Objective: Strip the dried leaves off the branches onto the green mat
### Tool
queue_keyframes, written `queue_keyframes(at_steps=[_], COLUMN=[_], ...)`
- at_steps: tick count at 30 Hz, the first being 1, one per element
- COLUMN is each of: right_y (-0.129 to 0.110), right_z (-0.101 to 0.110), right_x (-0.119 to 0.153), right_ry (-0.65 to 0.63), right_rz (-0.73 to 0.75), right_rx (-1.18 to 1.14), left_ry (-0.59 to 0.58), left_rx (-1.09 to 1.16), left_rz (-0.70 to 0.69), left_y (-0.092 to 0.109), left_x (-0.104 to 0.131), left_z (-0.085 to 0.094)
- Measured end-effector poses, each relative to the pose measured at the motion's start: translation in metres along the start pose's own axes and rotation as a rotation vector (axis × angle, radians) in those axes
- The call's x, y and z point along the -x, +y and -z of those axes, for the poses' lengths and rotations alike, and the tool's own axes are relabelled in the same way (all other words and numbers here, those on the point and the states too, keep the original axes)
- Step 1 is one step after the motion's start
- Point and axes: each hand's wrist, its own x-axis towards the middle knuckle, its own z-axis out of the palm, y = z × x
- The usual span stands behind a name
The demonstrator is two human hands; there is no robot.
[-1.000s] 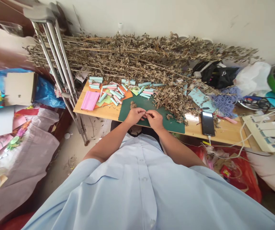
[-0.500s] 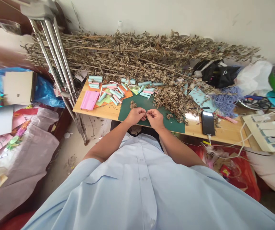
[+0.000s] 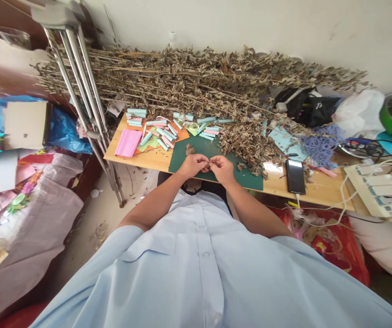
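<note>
My left hand (image 3: 195, 166) and my right hand (image 3: 222, 169) meet fingertip to fingertip over the near edge of a green cutting mat (image 3: 199, 146). Both are closed in a pinch on a small brown bit of dried leaf, mostly hidden by the fingers. Just beyond my left hand lies a small clump of dried leaves (image 3: 190, 149). A larger heap of loose dried leaves (image 3: 240, 141) covers the mat's right side, beyond my right hand. Rolled blue and pink paper tubes (image 3: 165, 134) are scattered behind the mat and to its left.
Long dried leafy stalks (image 3: 182, 77) are piled along the wall. A pink paper stack (image 3: 128, 143) lies left on the wooden table (image 3: 155, 163). Metal crutches (image 3: 83, 86) lean at the left. To the right are a phone (image 3: 296, 176), purple string (image 3: 323, 145) and a power strip (image 3: 373, 191).
My hands stay together in almost the same place, with only slight finger movement. The view has shifted a little; the things on the table have not moved.
</note>
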Motion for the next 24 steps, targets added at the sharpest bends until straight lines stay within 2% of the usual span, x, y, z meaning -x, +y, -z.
queue_keyframes(at_steps=[4,7,12,17,24], right_y=[0.0012,0.0046,0.0074,0.006,0.0098], right_z=[-0.0013,-0.0044,-0.0083,-0.0082,-0.0032], right_x=[-0.0012,-0.0039,-0.0091,-0.0079,-0.0045], right_ry=[0.008,0.066,0.143,0.141,0.054], right_rz=[-0.009,-0.037,-0.125,-0.104,-0.056], right_rx=[0.014,0.023,-0.084,-0.153,-0.04], left_ry=[0.009,0.032,0.052,0.028,0.031], left_rx=[0.002,-0.003,0.035,0.025,0.042], left_rz=[-0.014,-0.022,-0.009,0.015,0.012], left_y=[-0.0018,-0.0033,-0.0059,-0.0063,-0.0065], left_x=[-0.0001,0.0,-0.001,-0.003,-0.0026], left_z=[0.0003,0.0009,0.0014,0.0,-0.0001])
